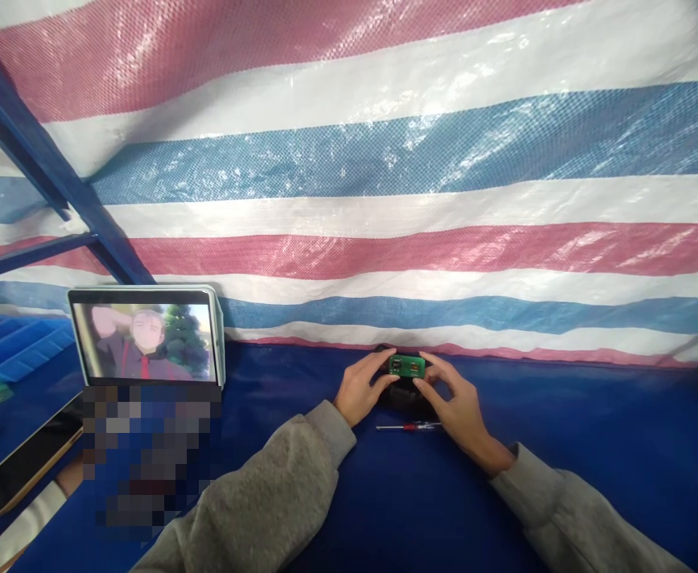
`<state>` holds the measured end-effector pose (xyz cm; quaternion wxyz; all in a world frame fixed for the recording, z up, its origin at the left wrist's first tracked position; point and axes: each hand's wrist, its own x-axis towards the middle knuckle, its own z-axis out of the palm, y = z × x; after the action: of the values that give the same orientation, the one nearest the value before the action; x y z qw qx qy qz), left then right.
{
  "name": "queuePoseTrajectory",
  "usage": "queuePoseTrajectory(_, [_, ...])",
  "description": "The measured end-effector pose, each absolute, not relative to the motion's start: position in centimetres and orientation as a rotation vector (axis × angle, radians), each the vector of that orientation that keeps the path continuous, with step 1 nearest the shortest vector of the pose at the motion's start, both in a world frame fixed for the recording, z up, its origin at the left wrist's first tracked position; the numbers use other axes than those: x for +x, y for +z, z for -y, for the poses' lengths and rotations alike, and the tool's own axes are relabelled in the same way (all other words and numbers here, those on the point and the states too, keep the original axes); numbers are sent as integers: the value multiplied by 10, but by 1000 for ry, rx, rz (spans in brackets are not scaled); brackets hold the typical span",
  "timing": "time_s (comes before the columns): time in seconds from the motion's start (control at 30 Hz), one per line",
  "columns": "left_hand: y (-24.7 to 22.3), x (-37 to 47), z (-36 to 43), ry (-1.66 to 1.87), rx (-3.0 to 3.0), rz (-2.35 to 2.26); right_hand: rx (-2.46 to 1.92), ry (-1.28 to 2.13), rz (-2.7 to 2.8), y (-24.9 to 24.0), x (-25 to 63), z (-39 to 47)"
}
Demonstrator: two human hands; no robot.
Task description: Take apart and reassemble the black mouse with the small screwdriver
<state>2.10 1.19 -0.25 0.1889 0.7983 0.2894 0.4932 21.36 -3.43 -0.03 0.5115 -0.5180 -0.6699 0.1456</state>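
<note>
A small green circuit board (407, 366) is held up between my two hands, above the dark blue table. My left hand (363, 388) pinches its left edge between thumb and forefinger. On the right edge, my right hand (453, 402) grips it the same way. Beneath and behind the board lies a black object (405, 395), partly covered by my hands, so its kind cannot be made out. A screwdriver (407, 427) with a red and clear handle lies just in front, its thin shaft pointing left and its right end close to my right hand.
At the left a tablet (146, 338) in a pale case stands upright, showing a cartoon. A phone (29, 455) is nearby, next to another person's sleeve (23, 529). Blue trays (20, 348) sit at the far left. A striped tarp (384, 175) hangs behind the table (378, 509).
</note>
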Motion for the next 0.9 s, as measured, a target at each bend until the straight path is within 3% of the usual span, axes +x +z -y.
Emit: queuePoseTrajectory(0.9, [1, 20, -10, 1423, 2246, -768, -1215, 436, 1591, 1, 213, 36])
